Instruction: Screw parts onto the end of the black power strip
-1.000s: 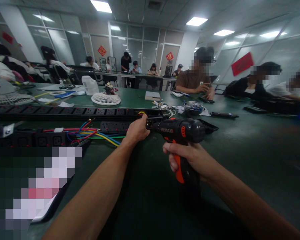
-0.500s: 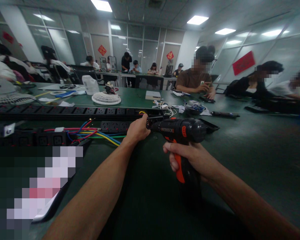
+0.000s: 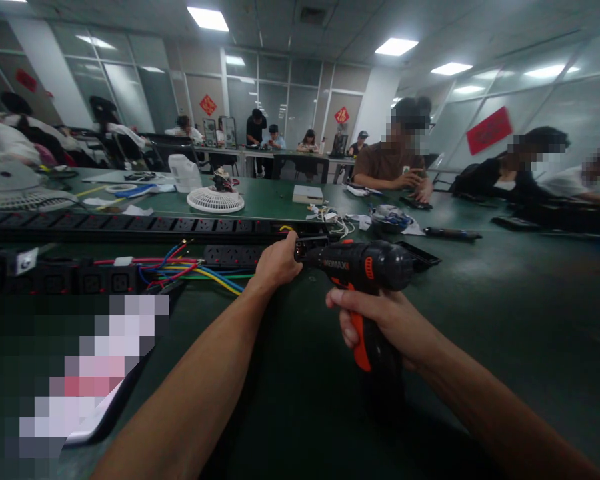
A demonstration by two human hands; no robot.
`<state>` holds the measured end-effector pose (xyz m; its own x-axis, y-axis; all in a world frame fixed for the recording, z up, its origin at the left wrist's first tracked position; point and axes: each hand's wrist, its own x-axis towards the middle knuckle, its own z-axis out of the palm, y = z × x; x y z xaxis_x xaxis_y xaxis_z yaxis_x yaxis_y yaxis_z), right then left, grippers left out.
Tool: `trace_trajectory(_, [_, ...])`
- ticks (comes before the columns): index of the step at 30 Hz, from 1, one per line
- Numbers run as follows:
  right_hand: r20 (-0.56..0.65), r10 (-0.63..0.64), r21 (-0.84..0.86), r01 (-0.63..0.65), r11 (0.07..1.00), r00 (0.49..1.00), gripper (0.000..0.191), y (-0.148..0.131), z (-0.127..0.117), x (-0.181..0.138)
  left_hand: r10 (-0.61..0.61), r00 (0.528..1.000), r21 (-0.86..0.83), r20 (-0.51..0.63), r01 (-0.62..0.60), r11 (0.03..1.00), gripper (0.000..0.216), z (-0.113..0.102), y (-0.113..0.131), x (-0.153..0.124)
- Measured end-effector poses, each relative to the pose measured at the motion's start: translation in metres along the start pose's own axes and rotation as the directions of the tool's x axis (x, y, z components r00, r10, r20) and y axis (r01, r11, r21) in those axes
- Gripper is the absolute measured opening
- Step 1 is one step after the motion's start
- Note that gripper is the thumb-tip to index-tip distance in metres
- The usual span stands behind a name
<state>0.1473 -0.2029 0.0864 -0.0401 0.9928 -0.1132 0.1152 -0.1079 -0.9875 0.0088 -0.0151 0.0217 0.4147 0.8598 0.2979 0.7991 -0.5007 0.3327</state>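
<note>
We work at a long green counter [image 3: 505, 313], and across it, running from its left edge toward the middle, lie the black power strips [image 3: 130, 227], the nearer one opened with coloured wires [image 3: 200, 272] spilling out beside its sockets. The strips' long axis runs left to right, parallel to the near edge of the counter.

Next in size is the cordless screwdriver [image 3: 367, 280], black with an orange trigger band. Its barrel lies level and points left, toward the end of the nearer strip, so its long axis sits in line with the strip rather than across it; the handle hangs down and toward us. It is held above the counter, near the middle, well away from the right edge.

Our right hand [image 3: 380, 320] is closed around the handle, a finger near the trigger. Our left hand [image 3: 277, 263] is closed at the nose of the tool, where the bit meets the strip's end; what the fingers pinch there we cannot tell, as the hand covers it.

To do this well, we judge that the barrel should stay square to the strip's end face, the bit seated fully before the trigger is pressed, the left hand steadying the piece without straying in front of the bit, and the push kept straight along the barrel so the bit does not slip out.
</note>
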Motion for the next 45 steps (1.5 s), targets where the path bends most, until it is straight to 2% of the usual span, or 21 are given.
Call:
trace_trajectory(5, [0.003,0.026,-0.005,-0.026,1.000,1.000,0.033,0.0003,-0.0004,0.0002,0.007,1.000,-0.001,-0.015,-0.007,1.000,0.046,0.0001,-0.0005,-0.0005])
trace_trajectory(27, [0.000,0.011,-0.011,-0.011,1.000,1.000,0.029,0.0028,-0.0018,0.0011,0.039,0.999,-0.022,-0.031,-0.040,0.999,0.038,0.0000,-0.0012,-0.0011])
trace_trajectory(45, [0.002,0.009,-0.029,-0.009,1.000,1.000,0.031,0.0043,-0.0023,0.0023,0.011,1.000,-0.023,-0.007,-0.011,1.000,0.043,-0.0006,0.0003,-0.0013])
